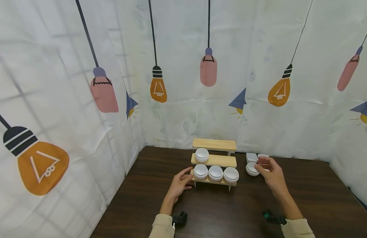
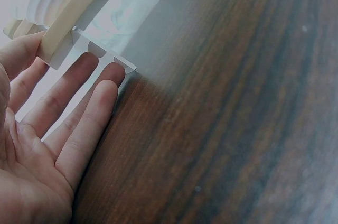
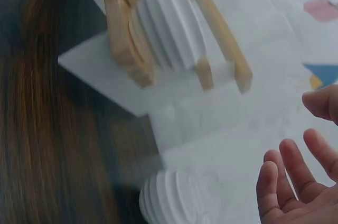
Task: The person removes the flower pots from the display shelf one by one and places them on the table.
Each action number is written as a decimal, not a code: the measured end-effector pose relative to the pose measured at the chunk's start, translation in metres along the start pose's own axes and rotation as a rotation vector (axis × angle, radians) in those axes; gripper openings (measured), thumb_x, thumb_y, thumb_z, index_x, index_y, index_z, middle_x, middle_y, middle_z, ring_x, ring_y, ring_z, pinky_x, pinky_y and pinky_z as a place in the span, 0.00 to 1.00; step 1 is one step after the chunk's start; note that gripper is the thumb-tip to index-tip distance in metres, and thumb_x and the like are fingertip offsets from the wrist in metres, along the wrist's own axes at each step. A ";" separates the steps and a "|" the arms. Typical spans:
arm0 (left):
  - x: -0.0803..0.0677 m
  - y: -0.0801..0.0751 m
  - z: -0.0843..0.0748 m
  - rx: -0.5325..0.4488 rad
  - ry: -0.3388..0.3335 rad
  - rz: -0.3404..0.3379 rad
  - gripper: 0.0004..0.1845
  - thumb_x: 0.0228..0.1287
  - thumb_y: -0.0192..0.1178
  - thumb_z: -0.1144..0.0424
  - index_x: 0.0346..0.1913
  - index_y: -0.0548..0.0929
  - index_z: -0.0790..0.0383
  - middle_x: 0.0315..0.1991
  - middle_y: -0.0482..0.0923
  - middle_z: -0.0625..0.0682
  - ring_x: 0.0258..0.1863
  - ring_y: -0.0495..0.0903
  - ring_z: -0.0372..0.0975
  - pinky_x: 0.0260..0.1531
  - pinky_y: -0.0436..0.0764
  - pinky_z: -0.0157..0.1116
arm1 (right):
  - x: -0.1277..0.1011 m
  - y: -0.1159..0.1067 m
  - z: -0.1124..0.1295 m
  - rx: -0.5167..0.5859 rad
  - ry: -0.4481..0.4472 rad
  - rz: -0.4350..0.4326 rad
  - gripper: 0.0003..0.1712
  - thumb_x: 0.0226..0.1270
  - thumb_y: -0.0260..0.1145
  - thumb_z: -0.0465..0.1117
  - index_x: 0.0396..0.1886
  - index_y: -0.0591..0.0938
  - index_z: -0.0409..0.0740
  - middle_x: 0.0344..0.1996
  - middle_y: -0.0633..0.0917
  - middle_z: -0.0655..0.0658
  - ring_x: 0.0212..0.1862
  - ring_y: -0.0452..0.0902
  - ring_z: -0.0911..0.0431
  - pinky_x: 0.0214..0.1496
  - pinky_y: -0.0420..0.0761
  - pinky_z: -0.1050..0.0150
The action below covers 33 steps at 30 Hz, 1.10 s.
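Observation:
A three-tier wooden stand (image 1: 220, 161) with white supports bears white round bowls in stacks. Three stacks line the lowest tier, among them a middle stack (image 1: 215, 173); another stack (image 1: 201, 155) sits at the left of the middle tier. My left hand (image 1: 178, 185) holds the lowest tier's left end, thumb against the wooden plank (image 2: 79, 15), other fingers spread by the white support. My right hand (image 1: 272, 173) hovers over small white dishes at the right, fingers loosely bent, with nothing between them in the right wrist view. Beside its fingertips is a round stack (image 1: 252, 169).
Behind the round stack stands a white square dish (image 1: 251, 157), with another white dish (image 1: 263, 155) partly hidden by my right hand. The dark wooden table (image 1: 225, 211) meets a white curtain (image 1: 177, 122) printed with lamps at the back and sides.

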State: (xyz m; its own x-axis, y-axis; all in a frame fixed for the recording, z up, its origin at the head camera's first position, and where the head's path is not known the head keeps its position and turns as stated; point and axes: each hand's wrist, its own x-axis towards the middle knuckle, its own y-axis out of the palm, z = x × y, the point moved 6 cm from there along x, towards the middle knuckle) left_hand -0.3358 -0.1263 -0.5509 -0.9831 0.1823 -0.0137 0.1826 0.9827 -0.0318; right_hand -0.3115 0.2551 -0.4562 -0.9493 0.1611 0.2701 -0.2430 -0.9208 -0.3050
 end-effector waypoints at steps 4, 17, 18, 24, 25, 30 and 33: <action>0.000 0.000 0.001 0.001 -0.002 0.000 0.26 0.77 0.59 0.55 0.74 0.72 0.56 0.54 0.85 0.61 0.49 0.86 0.46 0.43 0.88 0.43 | 0.000 0.016 0.013 -0.019 -0.023 0.041 0.25 0.73 0.68 0.43 0.63 0.75 0.37 0.50 0.83 0.51 0.47 0.76 0.71 0.47 0.76 0.77; 0.000 0.000 -0.001 0.011 0.015 0.010 0.27 0.77 0.58 0.54 0.74 0.72 0.55 0.55 0.85 0.61 0.50 0.86 0.48 0.44 0.88 0.45 | 0.000 0.064 0.041 0.064 -0.105 0.143 0.23 0.71 0.70 0.40 0.61 0.77 0.37 0.55 0.80 0.33 0.47 0.78 0.67 0.50 0.78 0.76; 0.000 0.000 -0.001 0.010 0.014 0.010 0.27 0.77 0.58 0.54 0.74 0.72 0.55 0.55 0.85 0.61 0.50 0.86 0.48 0.44 0.88 0.45 | 0.000 0.067 0.043 0.064 -0.107 0.146 0.23 0.71 0.70 0.40 0.61 0.77 0.37 0.55 0.81 0.33 0.47 0.78 0.67 0.50 0.78 0.76; 0.000 0.000 0.000 0.004 0.015 0.013 0.27 0.77 0.58 0.55 0.74 0.72 0.57 0.54 0.85 0.61 0.49 0.87 0.50 0.44 0.88 0.45 | 0.002 0.081 0.051 0.084 -0.097 0.180 0.25 0.71 0.70 0.41 0.63 0.76 0.36 0.57 0.80 0.32 0.49 0.79 0.63 0.51 0.79 0.74; 0.000 0.000 0.000 0.005 0.014 0.013 0.27 0.77 0.58 0.55 0.74 0.72 0.57 0.54 0.85 0.61 0.50 0.87 0.51 0.44 0.88 0.46 | 0.002 0.084 0.053 0.089 -0.094 0.187 0.25 0.71 0.70 0.41 0.63 0.76 0.36 0.57 0.80 0.32 0.49 0.79 0.62 0.51 0.79 0.74; 0.001 0.000 0.000 0.006 0.012 0.016 0.28 0.77 0.59 0.54 0.74 0.71 0.57 0.55 0.85 0.61 0.50 0.87 0.53 0.46 0.88 0.47 | 0.006 0.098 0.062 0.089 -0.101 0.205 0.23 0.71 0.70 0.39 0.62 0.77 0.38 0.57 0.81 0.33 0.51 0.79 0.56 0.53 0.80 0.69; 0.001 0.000 0.000 0.004 0.013 0.018 0.27 0.77 0.58 0.54 0.75 0.71 0.57 0.55 0.85 0.61 0.50 0.87 0.53 0.45 0.88 0.46 | 0.009 0.106 0.067 0.069 -0.103 0.216 0.23 0.71 0.70 0.39 0.62 0.77 0.39 0.56 0.82 0.35 0.52 0.79 0.53 0.55 0.79 0.66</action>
State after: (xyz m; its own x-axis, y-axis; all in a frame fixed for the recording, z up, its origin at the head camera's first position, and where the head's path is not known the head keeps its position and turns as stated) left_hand -0.3364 -0.1260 -0.5507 -0.9797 0.2002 -0.0013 0.2002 0.9791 -0.0352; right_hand -0.3329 0.1354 -0.4252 -0.9514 -0.0757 0.2986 -0.0195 -0.9526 -0.3037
